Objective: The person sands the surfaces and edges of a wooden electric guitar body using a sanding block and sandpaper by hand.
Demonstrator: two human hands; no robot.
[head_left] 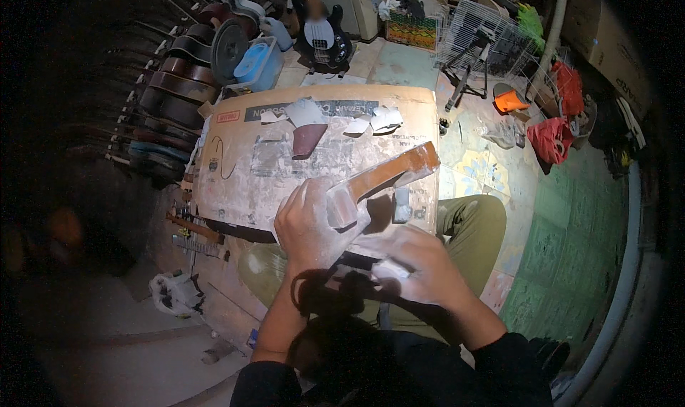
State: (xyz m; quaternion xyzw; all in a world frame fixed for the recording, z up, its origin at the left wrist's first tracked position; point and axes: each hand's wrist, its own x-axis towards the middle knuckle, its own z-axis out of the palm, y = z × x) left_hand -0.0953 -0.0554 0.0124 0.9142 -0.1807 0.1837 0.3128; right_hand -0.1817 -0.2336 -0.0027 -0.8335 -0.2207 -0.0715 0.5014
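My left hand point(317, 221), coated in pale dust, is closed around a long brown wooden piece point(385, 175) with a squared, dusty near end. The piece slants up to the right over a dusty cardboard box. Lower and to the right, my right hand point(414, 264) is blurred by motion, its fingers closed on a small pale folded sheet point(391, 270). Its exact kind does not show. A small grey-blue block point(402, 204) lies by the box's right edge. Farther back on the box are a maroon sandpaper piece point(308, 141) and torn pale scraps point(385, 119).
The cardboard box point(235, 150) stands before my knees. Several guitars point(178, 86) line the left side, and a black-and-white electric guitar point(321, 39) stands behind. A blue tub point(257, 64), a tripod point(471, 64), a wire cage point(492, 29) and red bags point(549, 139) surround the box.
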